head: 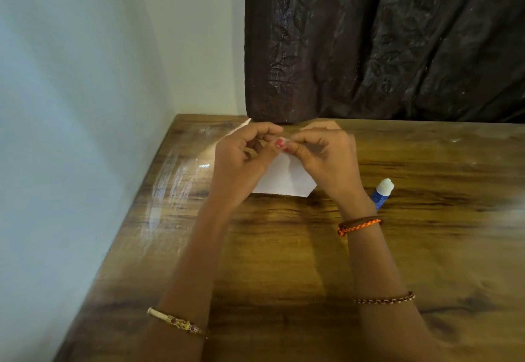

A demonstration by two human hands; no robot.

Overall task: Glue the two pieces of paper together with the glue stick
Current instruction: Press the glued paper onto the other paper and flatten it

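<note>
Spreading under everything from the near edge, the wooden table is reflecting glare on its left side, with a pale wall rising at left and a dark curtain hanging at the far side. Both forearms are reaching out over the table. At mid-table the left hand and right hand are pinching the white paper together at its top, fingertips meeting; whether it is one sheet or two is unclear. Just right of the right wrist, the blue glue stick is lying uncapped.
</note>
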